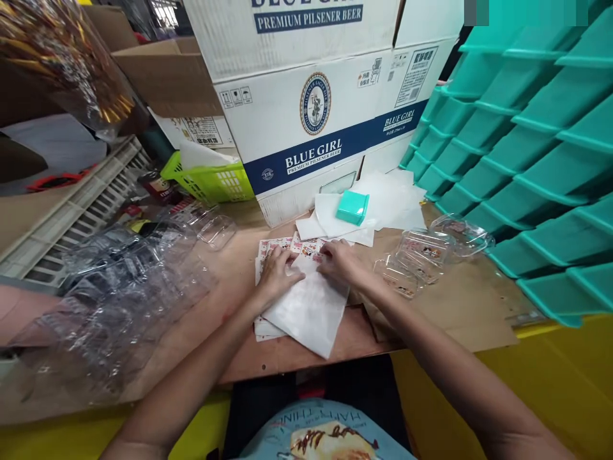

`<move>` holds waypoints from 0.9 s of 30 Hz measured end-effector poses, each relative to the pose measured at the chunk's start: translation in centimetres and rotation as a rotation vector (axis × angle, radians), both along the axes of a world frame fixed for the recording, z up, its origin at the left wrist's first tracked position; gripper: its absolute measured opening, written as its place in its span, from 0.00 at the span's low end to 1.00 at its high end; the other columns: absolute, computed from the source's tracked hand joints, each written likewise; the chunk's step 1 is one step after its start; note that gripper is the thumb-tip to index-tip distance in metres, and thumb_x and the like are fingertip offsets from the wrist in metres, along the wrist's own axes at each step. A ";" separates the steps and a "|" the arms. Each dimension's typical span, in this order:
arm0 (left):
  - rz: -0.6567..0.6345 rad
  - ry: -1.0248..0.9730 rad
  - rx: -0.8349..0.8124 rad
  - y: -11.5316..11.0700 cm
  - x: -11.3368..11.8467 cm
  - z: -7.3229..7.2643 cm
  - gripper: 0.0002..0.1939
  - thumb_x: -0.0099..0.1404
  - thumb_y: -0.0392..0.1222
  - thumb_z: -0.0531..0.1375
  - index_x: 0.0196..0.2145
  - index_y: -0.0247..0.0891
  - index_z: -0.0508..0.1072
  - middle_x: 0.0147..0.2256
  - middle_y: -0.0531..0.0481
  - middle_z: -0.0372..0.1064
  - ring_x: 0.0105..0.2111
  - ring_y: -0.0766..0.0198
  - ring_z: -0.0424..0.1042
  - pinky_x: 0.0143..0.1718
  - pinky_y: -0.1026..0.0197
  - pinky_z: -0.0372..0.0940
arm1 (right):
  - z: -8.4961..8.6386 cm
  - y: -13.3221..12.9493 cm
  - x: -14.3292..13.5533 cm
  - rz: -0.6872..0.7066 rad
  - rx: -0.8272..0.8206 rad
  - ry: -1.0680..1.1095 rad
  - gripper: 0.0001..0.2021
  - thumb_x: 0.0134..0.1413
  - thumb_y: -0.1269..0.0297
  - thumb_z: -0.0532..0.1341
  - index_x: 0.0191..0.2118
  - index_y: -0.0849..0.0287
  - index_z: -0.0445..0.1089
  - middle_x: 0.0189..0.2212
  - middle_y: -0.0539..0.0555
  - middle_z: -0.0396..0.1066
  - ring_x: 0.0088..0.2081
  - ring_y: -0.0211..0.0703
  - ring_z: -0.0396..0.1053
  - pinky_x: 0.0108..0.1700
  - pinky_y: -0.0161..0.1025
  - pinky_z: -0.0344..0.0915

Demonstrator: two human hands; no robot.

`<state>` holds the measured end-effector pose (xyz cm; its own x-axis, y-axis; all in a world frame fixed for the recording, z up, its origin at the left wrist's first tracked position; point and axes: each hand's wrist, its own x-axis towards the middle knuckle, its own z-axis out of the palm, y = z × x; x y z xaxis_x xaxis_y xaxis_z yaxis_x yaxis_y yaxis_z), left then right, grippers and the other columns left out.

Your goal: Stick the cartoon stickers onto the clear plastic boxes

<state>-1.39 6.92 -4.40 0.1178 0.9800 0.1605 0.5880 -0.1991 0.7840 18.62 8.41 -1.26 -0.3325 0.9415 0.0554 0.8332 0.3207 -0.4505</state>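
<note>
A stack of printed sticker sheets with small cartoon pictures lies on the table in front of me. Over it is a white paper sheet, its near corner hanging past the table edge. My left hand rests on the left part of the sheets, thumb and forefinger apart. Opposite it, my right hand pinches at the upper right of the white paper and the printed sheet; its fingertips are partly hidden. Just beyond the hands, a small teal plastic box sits on loose white papers.
Clear plastic cases, some with printed pictures, lie to the right. Many clear plastic trays are heaped at left. Stacked teal bins rise at right. White beer cartons and a lime-green basket stand behind.
</note>
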 end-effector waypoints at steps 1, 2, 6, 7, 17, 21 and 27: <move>0.003 -0.098 -0.034 -0.1 0.0 0.3 0.13 0.50 0.40 0.70 0.34 0.38 0.74 0.36 0.50 0.68 0.40 0.56 0.68 0.45 0.55 0.63 | 0.3 -0.2 0.1 0.013 -0.009 0.032 0.07 0.56 0.62 0.65 0.37 0.61 0.73 0.35 0.57 0.75 0.39 0.47 0.67 0.38 0.38 0.59; -0.004 -0.211 -0.086 -0.3 -0.1 0.8 0.12 0.52 0.43 0.69 0.34 0.37 0.74 0.35 0.50 0.70 0.38 0.58 0.69 0.43 0.56 0.64 | 0.7 -0.3 0.3 0.038 -0.026 0.060 0.08 0.60 0.61 0.62 0.35 0.60 0.73 0.33 0.55 0.74 0.37 0.44 0.67 0.37 0.36 0.59; -0.018 -0.712 -0.388 -2.3 -0.7 2.6 0.15 0.55 0.48 0.69 0.35 0.35 0.77 0.33 0.50 0.75 0.31 0.64 0.71 0.35 0.62 0.65 | 2.4 -1.6 0.7 0.116 -0.005 0.208 0.11 0.63 0.61 0.59 0.32 0.59 0.73 0.28 0.52 0.73 0.32 0.41 0.67 0.35 0.36 0.61; 0.000 -0.805 -0.447 -2.9 -0.7 3.0 0.15 0.53 0.47 0.70 0.35 0.35 0.77 0.32 0.50 0.75 0.30 0.65 0.71 0.34 0.63 0.65 | 2.6 -2.1 0.5 0.110 0.068 0.243 0.09 0.62 0.62 0.60 0.34 0.59 0.74 0.31 0.54 0.73 0.35 0.44 0.68 0.38 0.38 0.63; -0.049 -0.755 -0.248 -5.6 -0.8 3.0 0.10 0.62 0.47 0.65 0.33 0.37 0.80 0.31 0.51 0.72 0.33 0.66 0.69 0.37 0.65 0.63 | 0.7 -4.7 -3.8 0.168 0.432 0.449 0.06 0.61 0.64 0.62 0.36 0.56 0.78 0.32 0.56 0.75 0.36 0.46 0.67 0.39 0.43 0.66; -0.101 -0.585 -0.087 -5.6 -1.1 2.7 0.09 0.65 0.44 0.62 0.33 0.37 0.80 0.34 0.49 0.69 0.38 0.64 0.68 0.41 0.64 0.63 | 0.7 -4.6 -4.0 0.170 0.368 0.493 0.07 0.61 0.64 0.62 0.35 0.55 0.79 0.31 0.55 0.75 0.35 0.46 0.68 0.38 0.43 0.66; -0.102 -0.562 -0.081 -5.0 -1.3 1.6 0.10 0.65 0.45 0.61 0.34 0.37 0.79 0.33 0.49 0.68 0.36 0.64 0.68 0.39 0.64 0.64 | 0.4 -3.9 -4.2 0.035 0.109 0.801 0.08 0.54 0.63 0.64 0.27 0.58 0.75 0.25 0.52 0.73 0.29 0.42 0.69 0.36 0.39 0.65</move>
